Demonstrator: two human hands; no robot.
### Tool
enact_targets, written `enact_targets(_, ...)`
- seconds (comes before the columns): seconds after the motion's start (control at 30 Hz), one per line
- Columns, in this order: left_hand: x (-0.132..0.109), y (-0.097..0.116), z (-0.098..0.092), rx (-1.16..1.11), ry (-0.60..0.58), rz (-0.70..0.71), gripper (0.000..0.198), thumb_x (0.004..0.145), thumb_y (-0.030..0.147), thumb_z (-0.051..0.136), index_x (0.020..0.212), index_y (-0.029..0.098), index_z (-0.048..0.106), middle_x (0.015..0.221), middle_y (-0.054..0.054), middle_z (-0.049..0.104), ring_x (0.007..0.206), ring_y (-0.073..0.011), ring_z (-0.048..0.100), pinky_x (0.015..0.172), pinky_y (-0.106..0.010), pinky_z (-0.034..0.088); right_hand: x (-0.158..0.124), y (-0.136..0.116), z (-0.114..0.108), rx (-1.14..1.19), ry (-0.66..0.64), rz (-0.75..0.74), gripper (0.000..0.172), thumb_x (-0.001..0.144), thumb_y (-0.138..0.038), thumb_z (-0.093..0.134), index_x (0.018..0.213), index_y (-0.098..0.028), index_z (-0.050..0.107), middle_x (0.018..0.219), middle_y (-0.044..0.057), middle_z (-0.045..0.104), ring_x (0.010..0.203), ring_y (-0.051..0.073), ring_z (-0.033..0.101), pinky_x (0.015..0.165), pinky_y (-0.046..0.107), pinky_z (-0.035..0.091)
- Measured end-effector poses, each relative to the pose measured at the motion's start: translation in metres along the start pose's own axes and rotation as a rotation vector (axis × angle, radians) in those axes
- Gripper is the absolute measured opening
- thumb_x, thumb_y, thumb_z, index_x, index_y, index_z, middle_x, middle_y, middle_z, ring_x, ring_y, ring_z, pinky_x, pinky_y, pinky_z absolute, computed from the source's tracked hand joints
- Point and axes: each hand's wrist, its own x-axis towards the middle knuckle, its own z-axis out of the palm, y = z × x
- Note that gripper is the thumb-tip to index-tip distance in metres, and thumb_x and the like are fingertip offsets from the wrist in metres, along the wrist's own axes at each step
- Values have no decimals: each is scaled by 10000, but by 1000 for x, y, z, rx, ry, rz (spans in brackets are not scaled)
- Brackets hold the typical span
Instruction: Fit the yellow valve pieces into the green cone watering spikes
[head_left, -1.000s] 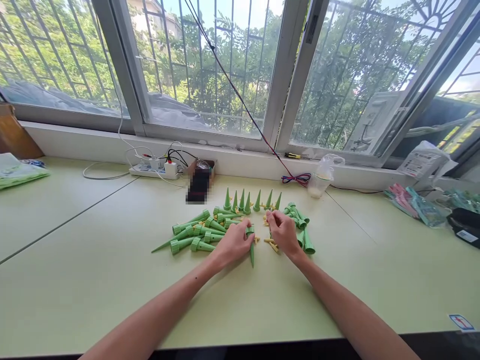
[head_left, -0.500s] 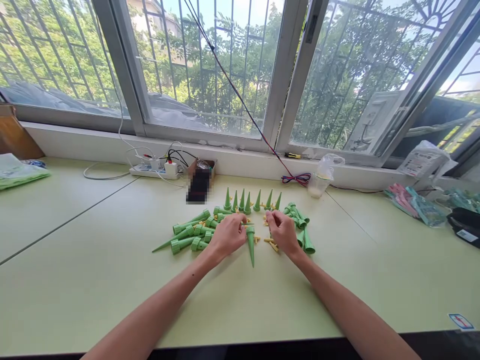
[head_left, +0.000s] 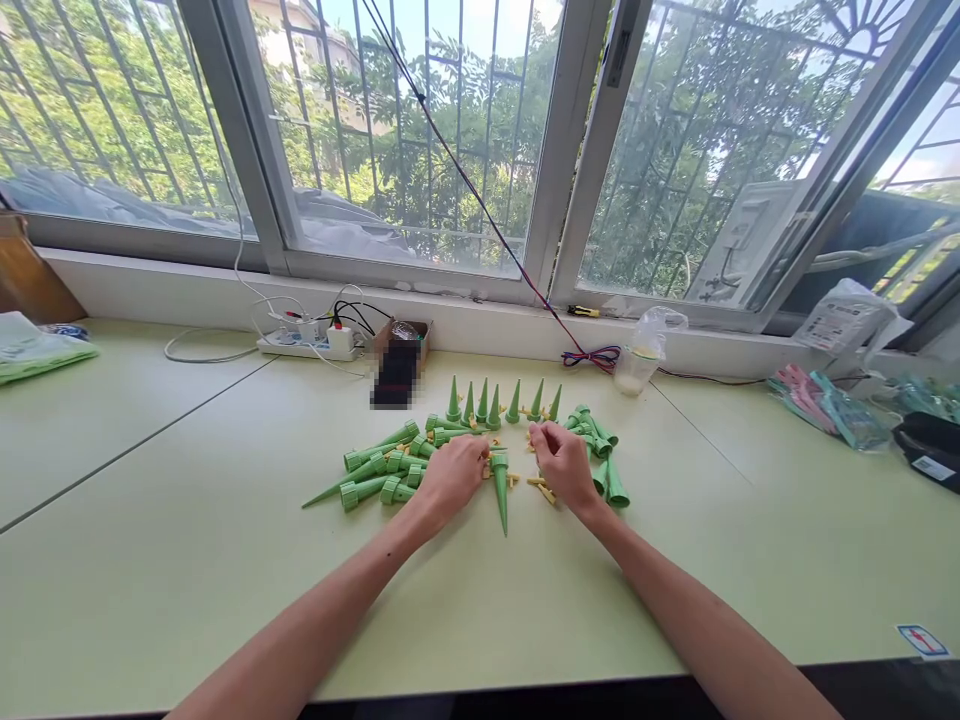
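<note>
My left hand [head_left: 452,478] is closed, fingers bent down among small yellow valve pieces; whatever it may hold is hidden. Just right of its fingertips lies a green plastic watering spike [head_left: 502,495], its tip pointing towards me. Across a narrow gap, my right hand [head_left: 564,462] is pinched, thumb against fingers, over more yellow valve pieces [head_left: 541,487]; anything in the pinch is too small to name. Capped green spikes [head_left: 367,466] lie heaped left of my left hand. Beyond both hands, several green spikes [head_left: 513,402] stand upright in a row.
Loose green cones [head_left: 616,484] lie right of my right hand. At the back stand a power strip [head_left: 307,345], a small box [head_left: 401,365], coiled cable [head_left: 592,358] and a plastic cup [head_left: 636,370]. Bagged items [head_left: 832,405] lie far right.
My left hand's fingers have drawn closer together and dipped towards the yellow pieces. My right hand stays pinched in nearly the same place.
</note>
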Motion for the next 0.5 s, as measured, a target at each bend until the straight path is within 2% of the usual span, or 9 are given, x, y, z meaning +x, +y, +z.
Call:
enact_targets(0.2,0,-1,1,98,-21,39,211,846,145,461,781,171,660,855,-113,687,825,-247,634,670,-281,388,-1,0,1,2,-8,7,391,933,-440,443,631,-199,498,501,-30,453,459,118,403,488,246,323)
enact_targets(0.5,1,-4,5,76,-5,-34,149,857,200,499,789,167,628,848,-109,672,826,-254,634,667,-288,391,0,0,1,-31,7,-24,410,939,-434,439,608,-197,487,485,-41,417,457,114,384,496,249,307)
